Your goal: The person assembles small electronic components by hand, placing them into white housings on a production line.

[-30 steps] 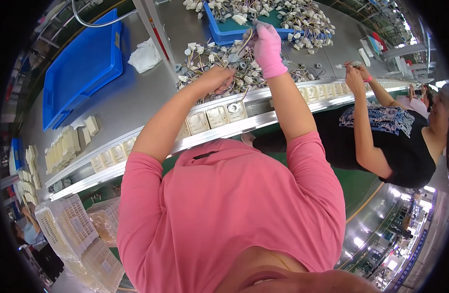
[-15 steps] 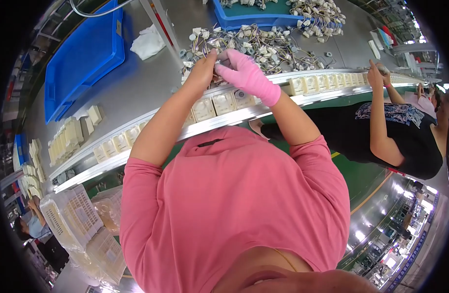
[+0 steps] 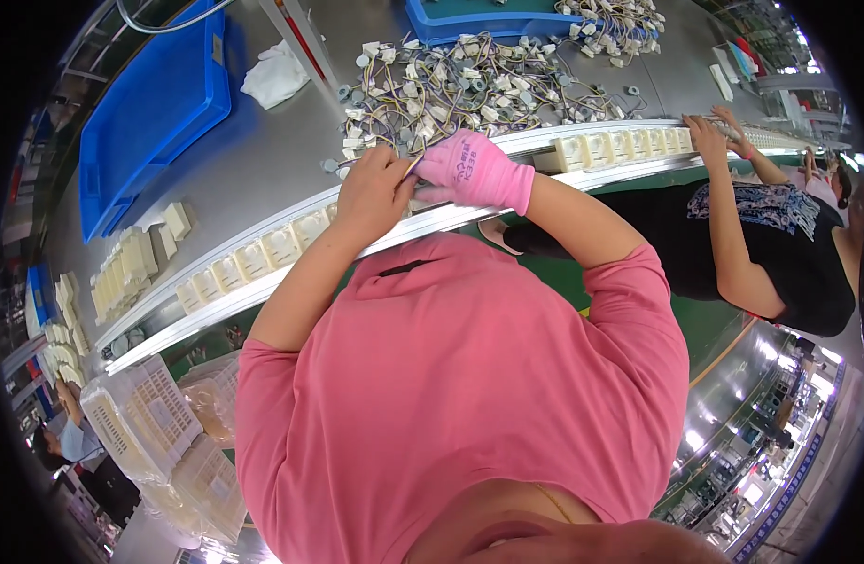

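Note:
My bare left hand (image 3: pixel 375 194) and my pink-gloved right hand (image 3: pixel 476 171) meet over the rail track (image 3: pixel 342 252). Short coloured wires (image 3: pixel 413 167) of a small wired connector part show between their fingertips. Both hands are closed around this part, whose body the fingers hide. Beneath and beside them a row of cream square plastic housings (image 3: pixel 255 258) sits in the track. Just beyond the hands lies a loose heap of wired connectors (image 3: pixel 451 89), white plugs and grey round pieces tangled together.
A blue tray (image 3: pixel 155 141) stands at the left, near a white cloth (image 3: pixel 276 75). Another blue tray (image 3: pixel 488 28) is behind the heap. Stacked cream pieces (image 3: pixel 126 270) lie at left. More housings (image 3: pixel 624 148) line the track toward a co-worker (image 3: pixel 761 226) at right.
Both hands have come from the heap's near edge down toward me, over the track, with the wires between them. The co-worker's hands at right have moved slightly left to the track.

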`<state>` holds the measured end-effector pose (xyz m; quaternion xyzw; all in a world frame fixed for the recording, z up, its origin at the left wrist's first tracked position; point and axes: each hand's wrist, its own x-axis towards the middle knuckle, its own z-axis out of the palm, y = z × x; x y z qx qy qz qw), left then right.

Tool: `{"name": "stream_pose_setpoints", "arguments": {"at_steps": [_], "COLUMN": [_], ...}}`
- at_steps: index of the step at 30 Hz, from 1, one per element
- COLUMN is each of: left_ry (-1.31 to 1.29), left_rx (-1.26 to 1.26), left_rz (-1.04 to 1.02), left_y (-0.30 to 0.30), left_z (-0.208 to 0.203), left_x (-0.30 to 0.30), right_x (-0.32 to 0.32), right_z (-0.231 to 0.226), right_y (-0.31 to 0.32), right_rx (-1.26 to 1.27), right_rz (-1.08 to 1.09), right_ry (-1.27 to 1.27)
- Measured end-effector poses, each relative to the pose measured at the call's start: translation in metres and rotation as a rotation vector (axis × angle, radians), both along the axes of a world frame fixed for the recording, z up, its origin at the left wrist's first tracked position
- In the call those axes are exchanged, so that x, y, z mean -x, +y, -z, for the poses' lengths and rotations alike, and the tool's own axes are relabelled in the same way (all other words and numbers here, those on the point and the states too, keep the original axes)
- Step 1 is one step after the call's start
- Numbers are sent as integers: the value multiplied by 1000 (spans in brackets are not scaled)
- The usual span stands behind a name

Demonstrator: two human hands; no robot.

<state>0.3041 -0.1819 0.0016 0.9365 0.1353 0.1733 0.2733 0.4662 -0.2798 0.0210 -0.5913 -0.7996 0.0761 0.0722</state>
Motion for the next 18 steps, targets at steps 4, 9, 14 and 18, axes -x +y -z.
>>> {"name": "stream_pose_setpoints", "arguments": {"at_steps": [4, 9, 14, 18], "left_ry": [-32, -33, 10, 17], "left_rx": [-63, -62, -65, -93], "left_rz": [-19, -141, -148, -101], "left_y": [-9, -14, -11, -14], "left_z": [4, 5, 13, 13], "left_x": [-1, -6, -12, -5], "right_x": [5, 28, 29, 35], "right_z": [-2, 10, 21, 24], "right_y": [-6, -13, -19, -20], "right_rx": [-128, -253, -402, -238], "right_rz": [23, 262, 336, 341], "right_ry": [10, 104, 142, 114]}}
